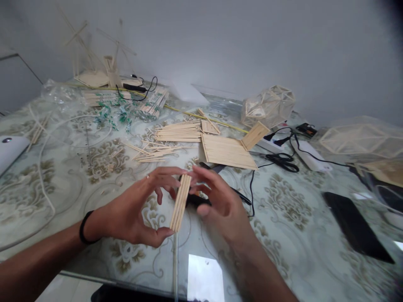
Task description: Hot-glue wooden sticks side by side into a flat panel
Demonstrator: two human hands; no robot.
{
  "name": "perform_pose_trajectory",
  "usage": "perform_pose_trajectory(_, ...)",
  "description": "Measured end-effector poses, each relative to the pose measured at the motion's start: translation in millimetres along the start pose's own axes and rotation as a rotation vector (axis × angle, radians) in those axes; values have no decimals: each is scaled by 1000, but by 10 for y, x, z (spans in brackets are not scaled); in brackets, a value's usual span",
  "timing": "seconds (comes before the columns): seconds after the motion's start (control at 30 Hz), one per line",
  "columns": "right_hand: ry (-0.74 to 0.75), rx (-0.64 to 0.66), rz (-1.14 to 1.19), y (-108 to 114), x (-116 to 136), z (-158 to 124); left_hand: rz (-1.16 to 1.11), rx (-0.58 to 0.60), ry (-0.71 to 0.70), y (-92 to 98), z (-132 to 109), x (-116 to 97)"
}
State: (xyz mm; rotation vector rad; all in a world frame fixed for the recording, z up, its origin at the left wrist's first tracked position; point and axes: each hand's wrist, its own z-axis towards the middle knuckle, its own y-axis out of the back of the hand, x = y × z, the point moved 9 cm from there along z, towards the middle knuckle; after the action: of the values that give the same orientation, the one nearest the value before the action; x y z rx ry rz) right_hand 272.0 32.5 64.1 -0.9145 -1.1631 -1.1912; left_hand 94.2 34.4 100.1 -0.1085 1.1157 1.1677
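Stick panel (180, 204): pale, narrow, ridged lengthwise, tilted above the middle of the table's (283, 235) near edge.
My left hand (135, 209): spread wide, gripping the panel end to end.
My right hand (218, 205): half open, thumb apart, fingertips at the upper end.
Counted, near to far: one black phone (355, 226) rightward, one scissors (283, 162), two lattice frames (267, 107) towards the far edge.

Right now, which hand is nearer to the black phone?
Right. The right hand is left of the black phone, not touching it; the left hand is farther left, thumb at the wooden strip's lower end.
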Motion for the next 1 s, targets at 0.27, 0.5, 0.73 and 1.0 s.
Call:
perform_pose_trajectory(0.27, -186, 2, 141, 51, -186, 45, -14, 203, 25, -186, 5, -12)
perform_pose_trajectory(0.5, -190, -17, 83, 85, -153, 41, -33, 238, 79, -212, -36, 43)
perform_pose_trajectory(0.73, -80, -149, -63, 137, 19, 44, -63, 219, 245, -126, -51, 185)
perform_pose_trajectory(1.0, 64, -202, -181, 98, 165, -34, -87, 239, 438, -298, -73, 346)
